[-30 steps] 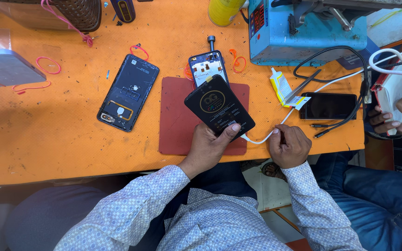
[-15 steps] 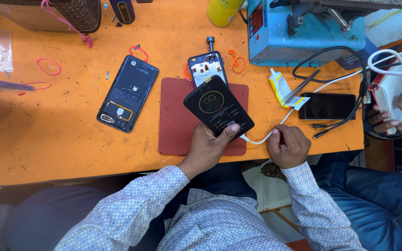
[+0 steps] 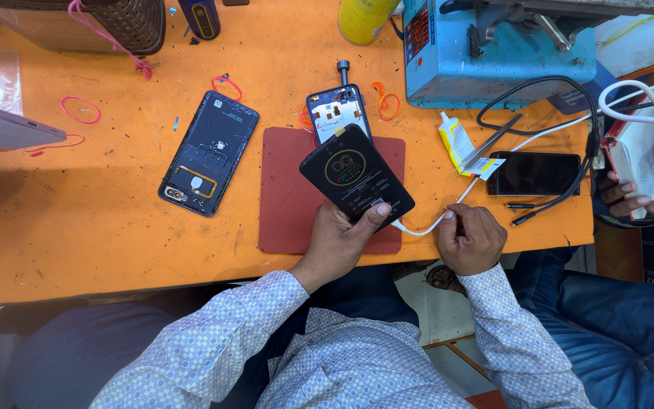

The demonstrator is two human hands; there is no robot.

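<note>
Left hand [image 3: 340, 241] fingers gripping glossy black slab phone [image 3: 356, 176], right hand [image 3: 469, 238] fingers pinching thin white cable [image 3: 424, 229], matte red mat [image 3: 289, 197] beneath, textured orange surface [image 3: 100, 227]

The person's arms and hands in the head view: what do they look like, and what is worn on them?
Both arms wear long shirt sleeves, pale blue-white with a small repeating geometric print and buttoned cuffs at the wrists. The left hand and the right hand are bare: no gloves, and no ring or watch is visible.

Lit black phone screen [image 3: 356, 176] over red mat [image 3: 285, 197]
</note>
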